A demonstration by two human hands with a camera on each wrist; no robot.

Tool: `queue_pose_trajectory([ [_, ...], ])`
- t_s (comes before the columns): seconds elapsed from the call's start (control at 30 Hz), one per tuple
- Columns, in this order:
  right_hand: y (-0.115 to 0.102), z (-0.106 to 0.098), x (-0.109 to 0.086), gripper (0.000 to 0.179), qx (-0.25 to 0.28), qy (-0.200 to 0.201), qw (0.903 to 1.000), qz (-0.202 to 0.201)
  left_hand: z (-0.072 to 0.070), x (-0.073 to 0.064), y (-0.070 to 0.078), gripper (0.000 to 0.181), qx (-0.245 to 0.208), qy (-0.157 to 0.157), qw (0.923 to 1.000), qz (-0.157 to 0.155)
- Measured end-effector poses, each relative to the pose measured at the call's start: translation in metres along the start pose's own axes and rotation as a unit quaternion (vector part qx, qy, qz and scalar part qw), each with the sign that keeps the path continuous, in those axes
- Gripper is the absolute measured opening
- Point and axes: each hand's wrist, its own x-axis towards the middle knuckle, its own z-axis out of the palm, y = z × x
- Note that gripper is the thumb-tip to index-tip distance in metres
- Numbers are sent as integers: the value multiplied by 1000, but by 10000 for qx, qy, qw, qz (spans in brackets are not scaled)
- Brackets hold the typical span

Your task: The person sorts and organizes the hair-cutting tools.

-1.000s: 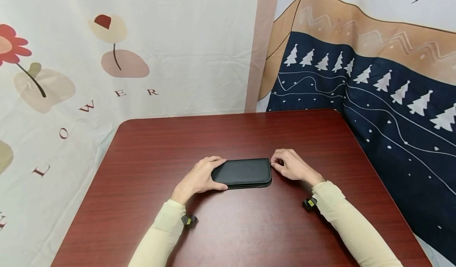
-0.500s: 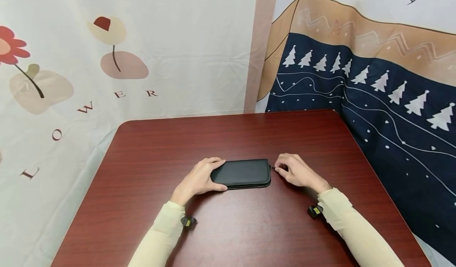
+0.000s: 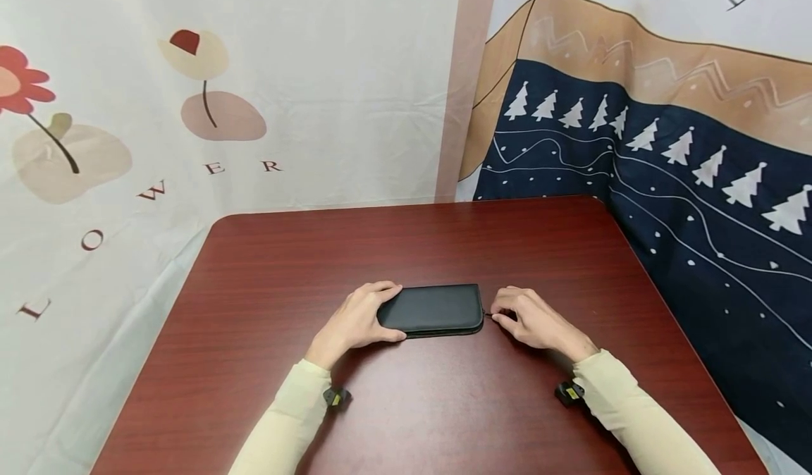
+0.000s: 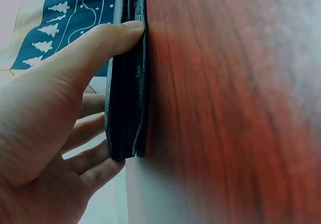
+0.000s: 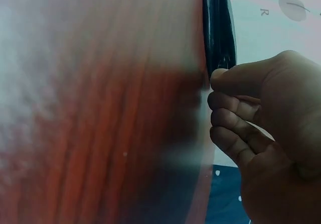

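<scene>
A black zip-around wallet [image 3: 434, 309] lies flat on the table, its long side across in front of me. My left hand [image 3: 358, 318] grips its left end, thumb on the near edge and fingers over the far side. In the left wrist view the zipper [image 4: 129, 8] runs along that near edge, with the thumb laid across it. Beyond the right end, my right hand [image 3: 529, 320] pinches a small dark zipper pull [image 3: 488, 314] between thumb and curled fingers, near the front right corner. The right wrist view shows the thumb tip right at the wallet's [image 5: 219, 28] corner.
The reddish-brown wooden table [image 3: 317, 249] has rounded far corners. Behind it hangs a pale curtain [image 3: 355, 94] with flower prints and letters. A navy cloth [image 3: 685, 200] with white trees hangs along the right side.
My right hand has moved toward me along the wallet's right end, from the far corner to the near one, with the zipper pull. The left hand and the wallet have stayed put.
</scene>
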Motion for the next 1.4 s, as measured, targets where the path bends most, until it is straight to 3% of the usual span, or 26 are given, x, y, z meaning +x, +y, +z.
queue_pose_trajectory([
  [0.27, -11, 6, -6, 14, -222, 53, 9988, -433, 4, 2, 1, 95, 103, 68, 9999, 29],
  [0.53, -23, 19, -12, 12, -578, 474, 9953, -610, 4, -1, 0, 95, 57, 49, 10000, 37],
  [0.67, -30, 24, -11, 10, -653, 452, 9942, -720, 4, -1, -1, 95, 64, 67, 9999, 62],
  [1.4, -79, 39, -2, 7, -888, 789, 9927, 215, 1, -1, 0, 93, -99, 104, 9998, 111],
])
